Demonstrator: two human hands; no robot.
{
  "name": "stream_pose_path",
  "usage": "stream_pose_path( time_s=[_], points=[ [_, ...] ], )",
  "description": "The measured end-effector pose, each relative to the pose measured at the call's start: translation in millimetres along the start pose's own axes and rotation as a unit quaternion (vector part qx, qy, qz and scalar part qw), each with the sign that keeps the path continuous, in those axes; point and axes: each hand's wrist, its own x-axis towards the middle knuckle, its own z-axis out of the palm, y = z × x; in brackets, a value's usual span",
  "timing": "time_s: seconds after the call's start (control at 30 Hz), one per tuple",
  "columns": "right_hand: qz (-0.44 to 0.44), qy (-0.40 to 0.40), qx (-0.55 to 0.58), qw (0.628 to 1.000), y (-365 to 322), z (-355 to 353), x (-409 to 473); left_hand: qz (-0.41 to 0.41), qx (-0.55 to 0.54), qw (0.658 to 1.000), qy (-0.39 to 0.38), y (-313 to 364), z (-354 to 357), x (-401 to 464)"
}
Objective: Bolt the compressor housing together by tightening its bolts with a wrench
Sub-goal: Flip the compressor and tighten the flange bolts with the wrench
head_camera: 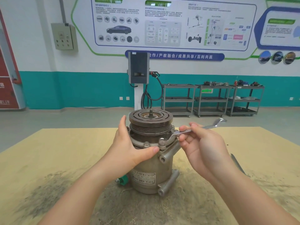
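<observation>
Workshop worktop (65, 151): left hand (129, 148) steadying compressor housing (151, 172), right hand (204, 148) pinching wrench (183, 133) seated on flange bolt (162, 142); tightening under way, next likely swinging handle.

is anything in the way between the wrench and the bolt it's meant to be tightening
Nothing visible. The wrench, held by the right hand, already has its ring end seated over a flange bolt on the compressor. The left hand grips the housing's other side, and its thumb lies just below that bolt, clear of the wrench.
</observation>
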Motion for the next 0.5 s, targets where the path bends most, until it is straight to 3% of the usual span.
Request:
stream_pose_path(
  time_s=[0.13,0.17,0.23,0.3,0.37,0.4,0.43,0.5],
  points=[
    [0.002,-0.042,-0.012,0.999,-5,-4,4,0.003,0.010,1.000,0.004,0,1,1],
    [-0.043,-0.041,-0.022,0.998,1,-4,1,0.003,0.016,1.000,0.006,0,1,1],
    [-0.223,-0.035,-0.081,0.971,21,-5,-10,0.003,0.022,1.000,0.007,0,1,2],
    [-0.431,-0.100,-0.170,0.881,38,-7,-20,0.005,0.026,1.000,0.009,-1,1,2],
    [-0.540,-0.193,-0.292,0.765,48,-12,-27,0.006,0.036,0.999,0.011,-2,1,2],
    [-0.552,-0.222,-0.351,0.724,50,-12,-28,0.006,0.039,0.999,0.012,-3,1,2],
    [-0.529,-0.246,-0.390,0.712,52,-15,-28,0.006,0.039,0.999,0.014,-3,2,2],
    [-0.384,-0.308,-0.440,0.751,43,0,-31,0.007,0.045,0.999,0.014,-2,2,3]
  ],
)
